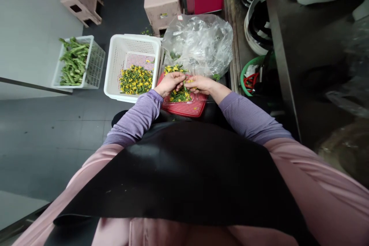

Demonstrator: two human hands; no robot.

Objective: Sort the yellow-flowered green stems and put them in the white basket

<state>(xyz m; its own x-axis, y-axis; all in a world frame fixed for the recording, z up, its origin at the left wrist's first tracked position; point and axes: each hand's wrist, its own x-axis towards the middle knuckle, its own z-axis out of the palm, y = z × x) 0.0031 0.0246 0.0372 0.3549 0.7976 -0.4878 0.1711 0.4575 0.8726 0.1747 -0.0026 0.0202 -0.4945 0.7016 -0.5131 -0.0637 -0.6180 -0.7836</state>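
Note:
My left hand [170,83] and my right hand [201,84] meet over a clear plastic tray [188,101] of small green stems with yellow flowers [181,96]. Both hands are closed in a pinch. Between their fingertips is a yellow-flowered green stem [185,85], partly hidden by the fingers. More yellow petals show under my right fingers. Beneath the tray lies a red plastic surface [184,111]. To the left, a white basket [108,65] holds a heap of similar yellow-flowered pieces [136,79].
A crumpled clear plastic bag [201,42] lies beyond my hands. At far left, a white basket [93,63] holds thick green stalks [75,61]. Pink stools [162,2] stand behind. On the right are a green basin [245,71], stacked white buckets [255,27] and a metal table edge [281,46].

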